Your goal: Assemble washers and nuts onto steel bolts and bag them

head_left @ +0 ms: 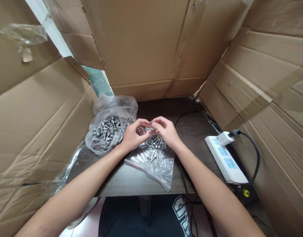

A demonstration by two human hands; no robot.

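Note:
My left hand (133, 134) and my right hand (165, 130) meet over the middle of a dark wooden table (191, 128). Together their fingertips pinch a small metal bolt (151, 126). Directly below them lies a flat clear plastic bag (155, 163) with a heap of loose metal bolts (154, 143) on it. To the left sits an open, crumpled plastic bag (109, 121) holding several more bolts and nuts (106, 131). Whether a nut sits on the held bolt is too small to tell.
Cardboard walls (151, 46) enclose the table on the left, back and right. A white power strip (225, 158) with a plugged-in charger (224, 138) and black cable lies at the right edge. A black cable (183, 174) crosses the table near my right forearm.

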